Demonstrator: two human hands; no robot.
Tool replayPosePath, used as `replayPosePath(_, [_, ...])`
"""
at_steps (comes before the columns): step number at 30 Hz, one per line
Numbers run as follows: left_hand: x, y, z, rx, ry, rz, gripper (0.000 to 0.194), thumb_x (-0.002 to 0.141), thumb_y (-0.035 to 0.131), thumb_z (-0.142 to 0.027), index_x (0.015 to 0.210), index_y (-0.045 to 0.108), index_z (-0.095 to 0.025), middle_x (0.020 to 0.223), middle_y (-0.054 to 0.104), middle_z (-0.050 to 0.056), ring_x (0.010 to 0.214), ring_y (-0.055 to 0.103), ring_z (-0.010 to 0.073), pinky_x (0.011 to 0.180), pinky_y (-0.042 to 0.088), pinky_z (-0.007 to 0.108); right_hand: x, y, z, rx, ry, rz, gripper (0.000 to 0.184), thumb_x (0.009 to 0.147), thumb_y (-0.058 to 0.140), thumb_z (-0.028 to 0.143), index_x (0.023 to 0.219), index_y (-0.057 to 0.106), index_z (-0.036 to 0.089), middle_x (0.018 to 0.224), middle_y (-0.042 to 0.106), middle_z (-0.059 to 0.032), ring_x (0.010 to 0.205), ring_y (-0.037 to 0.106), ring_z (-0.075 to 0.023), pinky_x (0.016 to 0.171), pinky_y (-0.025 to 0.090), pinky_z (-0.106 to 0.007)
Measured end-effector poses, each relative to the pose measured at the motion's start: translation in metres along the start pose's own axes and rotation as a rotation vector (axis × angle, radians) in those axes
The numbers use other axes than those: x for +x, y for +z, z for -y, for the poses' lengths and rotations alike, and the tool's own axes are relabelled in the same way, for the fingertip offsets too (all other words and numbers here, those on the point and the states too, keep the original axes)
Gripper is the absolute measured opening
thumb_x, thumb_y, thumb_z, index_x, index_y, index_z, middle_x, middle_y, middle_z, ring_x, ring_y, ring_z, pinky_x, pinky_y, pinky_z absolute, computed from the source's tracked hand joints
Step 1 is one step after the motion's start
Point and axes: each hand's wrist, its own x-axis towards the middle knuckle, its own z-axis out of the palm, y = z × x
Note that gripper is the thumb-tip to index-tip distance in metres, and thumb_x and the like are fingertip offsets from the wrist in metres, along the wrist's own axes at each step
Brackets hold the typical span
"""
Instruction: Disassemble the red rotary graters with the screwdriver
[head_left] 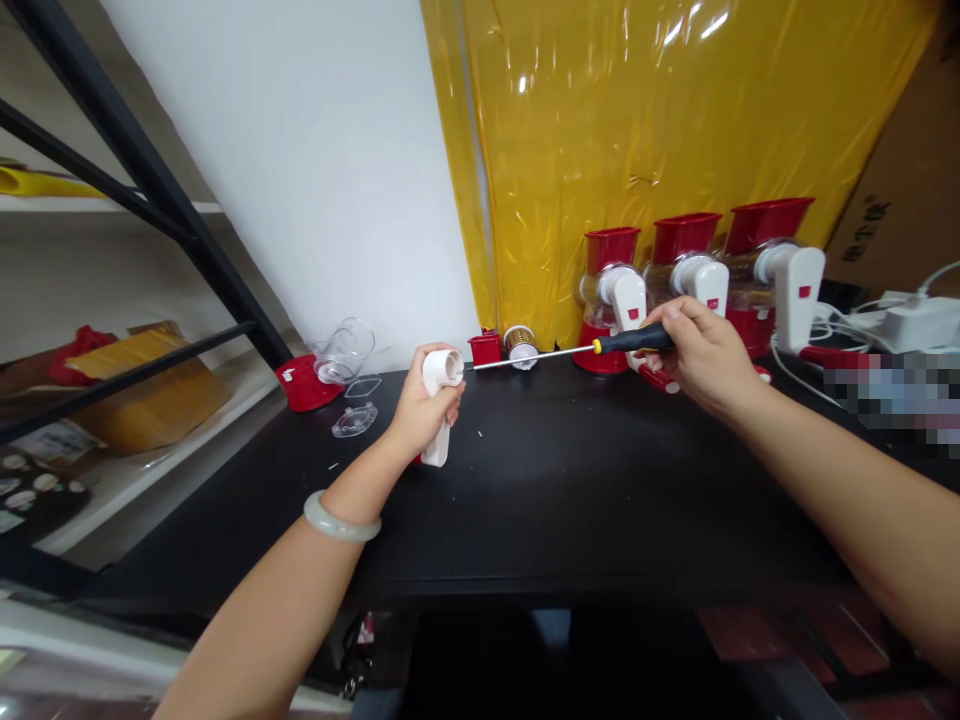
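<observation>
A white crank handle [437, 448] with a round socket at its upper end is gripped in my left hand [420, 405], above the black table. My right hand [701, 350] is closed around the dark blue and yellow handle of a screwdriver [634, 340]. Its long metal shaft points left, and the tip is at the socket of the crank handle; whether it touches a screw is too small to tell. Behind the shaft lie a metal grater drum [519, 343] and a red hopper or pusher part [485, 349].
Several assembled red and white rotary graters [611, 300] line the back right. At the left stand a red base [307, 383] with a clear housing [349, 347] and a flat clear part [355, 420]. White cables [825, 330] lie far right; a black shelf frame [187, 230] rises left.
</observation>
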Motion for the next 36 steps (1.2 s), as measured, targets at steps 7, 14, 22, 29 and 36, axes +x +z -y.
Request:
replayPosePath(7, [0.0,0.0,0.0,0.021,-0.02,0.003,0.045,0.07,0.066,-0.015,0.107,0.041,-0.024,0.06,0.046,-0.01,0.038,0.04,0.0047,0.037,0.037,0.017,-0.001,0.002,0.009,0.034,0.018,-0.051,0.02,0.085,0.063,0.039,0.077,0.058,0.022,0.055,0.056,0.0,0.042,0.049,-0.0105,0.038,0.037,-0.023])
replayPosePath(14, [0.0,-0.004,0.005,0.133,0.0,0.012,0.044,0.072,0.064,-0.018,0.109,0.042,-0.025,0.062,0.047,-0.009,0.039,0.042,0.0063,0.039,0.038,0.019,-0.004,0.003,0.006,-0.099,0.008,-0.001,0.028,0.083,0.062,0.051,0.078,0.057,0.024,0.055,0.055,0.0008,0.04,0.047,-0.0113,0.033,0.033,-0.024])
replayPosePath(22, [0.001,-0.014,0.005,0.669,0.034,0.097,0.04,0.075,0.056,-0.018,0.114,0.048,-0.024,0.074,0.054,-0.004,0.047,0.05,0.0092,0.049,0.04,0.023,-0.005,0.005,0.009,-0.211,-0.027,0.043,0.031,0.082,0.062,0.053,0.075,0.056,0.023,0.052,0.056,0.0016,0.038,0.047,-0.0105,0.034,0.034,-0.023])
replayPosePath(29, [0.004,-0.018,0.005,0.86,-0.024,0.21,0.038,0.074,0.053,-0.018,0.112,0.051,-0.022,0.075,0.059,-0.001,0.055,0.053,0.0132,0.057,0.041,0.025,-0.005,0.003,0.011,-0.244,0.003,0.027,0.02,0.083,0.062,0.037,0.072,0.057,0.022,0.045,0.052,0.0035,0.033,0.044,-0.0093,0.029,0.031,-0.021])
replayPosePath(36, [0.004,-0.02,0.009,0.843,-0.038,0.277,0.041,0.072,0.053,-0.017,0.113,0.052,-0.022,0.074,0.061,-0.001,0.053,0.055,0.0137,0.055,0.042,0.025,-0.002,-0.006,0.011,-0.134,0.056,0.014,0.017,0.074,0.057,0.022,0.058,0.054,0.021,0.048,0.053,0.0014,0.03,0.04,-0.0089,0.026,0.028,-0.023])
